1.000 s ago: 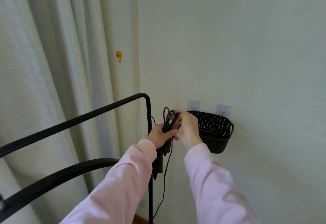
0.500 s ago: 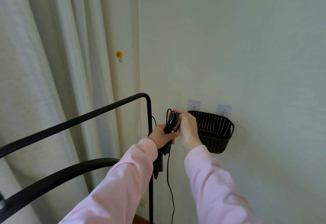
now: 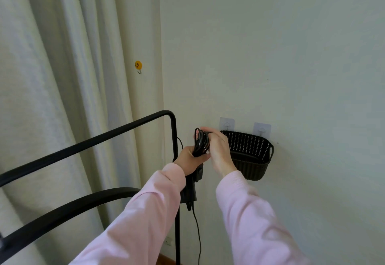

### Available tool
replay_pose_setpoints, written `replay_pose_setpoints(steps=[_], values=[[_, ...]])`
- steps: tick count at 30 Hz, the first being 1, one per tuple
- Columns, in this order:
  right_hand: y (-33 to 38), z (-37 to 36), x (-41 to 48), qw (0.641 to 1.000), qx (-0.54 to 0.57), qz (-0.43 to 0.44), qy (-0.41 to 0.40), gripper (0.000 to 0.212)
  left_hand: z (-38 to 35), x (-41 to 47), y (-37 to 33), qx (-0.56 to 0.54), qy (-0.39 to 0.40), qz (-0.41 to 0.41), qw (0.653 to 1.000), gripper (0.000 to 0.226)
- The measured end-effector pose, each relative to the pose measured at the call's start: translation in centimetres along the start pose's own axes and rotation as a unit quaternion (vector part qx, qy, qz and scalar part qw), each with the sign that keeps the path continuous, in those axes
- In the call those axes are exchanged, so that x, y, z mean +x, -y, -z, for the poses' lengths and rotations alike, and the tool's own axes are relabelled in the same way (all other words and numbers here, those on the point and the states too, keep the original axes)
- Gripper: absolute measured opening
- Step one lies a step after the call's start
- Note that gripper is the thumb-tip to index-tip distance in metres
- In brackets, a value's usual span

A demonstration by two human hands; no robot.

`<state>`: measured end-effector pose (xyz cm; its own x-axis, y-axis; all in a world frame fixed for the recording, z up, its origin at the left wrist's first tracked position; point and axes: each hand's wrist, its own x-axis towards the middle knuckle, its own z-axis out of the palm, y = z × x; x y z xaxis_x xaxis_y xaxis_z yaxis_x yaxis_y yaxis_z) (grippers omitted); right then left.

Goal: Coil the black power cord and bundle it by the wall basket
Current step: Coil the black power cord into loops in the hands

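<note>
Head view, coil axis: black power cord (image 3: 201, 141) loops upright, tail hanging down.
Grip: I read left hand (image 3: 188, 157) clamping the coil's base, right hand (image 3: 218, 148) cupping its top.
Basket bearing: wall basket (image 3: 253, 156) just right, right hand nearer.

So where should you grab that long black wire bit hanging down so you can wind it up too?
Grab the hanging cord just under the black box, coming from the right, wall side. It hangs free and straight there; the metal rack post blocks the left. The left hand holds the coil, so the right hand would likely reach.
</note>
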<state>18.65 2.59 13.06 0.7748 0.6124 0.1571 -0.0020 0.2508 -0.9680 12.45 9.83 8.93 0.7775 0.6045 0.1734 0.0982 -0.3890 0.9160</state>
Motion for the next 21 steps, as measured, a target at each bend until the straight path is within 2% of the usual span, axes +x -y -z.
replay_pose_setpoints(steps=[10, 13, 17, 21], values=[[-0.51, 0.28, 0.04, 1.0, 0.013, -0.002, 0.021, 0.041, 0.07, -0.2, -0.17, 0.008, 0.009, 0.006, 1.0, 0.028], [-0.42, 0.26, -0.11, 0.999, -0.009, -0.006, 0.039, 0.039, 0.11, -0.21, -0.09, -0.022, -0.001, 0.013, 1.0, 0.025], [-0.25, 0.39, -0.07, 0.998, -0.006, 0.035, 0.056, 0.038, 0.43, -0.22, -0.29, -0.084, -0.005, 0.004, 0.996, 0.025], [-0.28, 0.46, 0.21, 0.996, -0.003, 0.044, 0.072, 0.034, 0.6, -0.2, -0.34, -0.043, -0.043, -0.015, 0.998, 0.027]])
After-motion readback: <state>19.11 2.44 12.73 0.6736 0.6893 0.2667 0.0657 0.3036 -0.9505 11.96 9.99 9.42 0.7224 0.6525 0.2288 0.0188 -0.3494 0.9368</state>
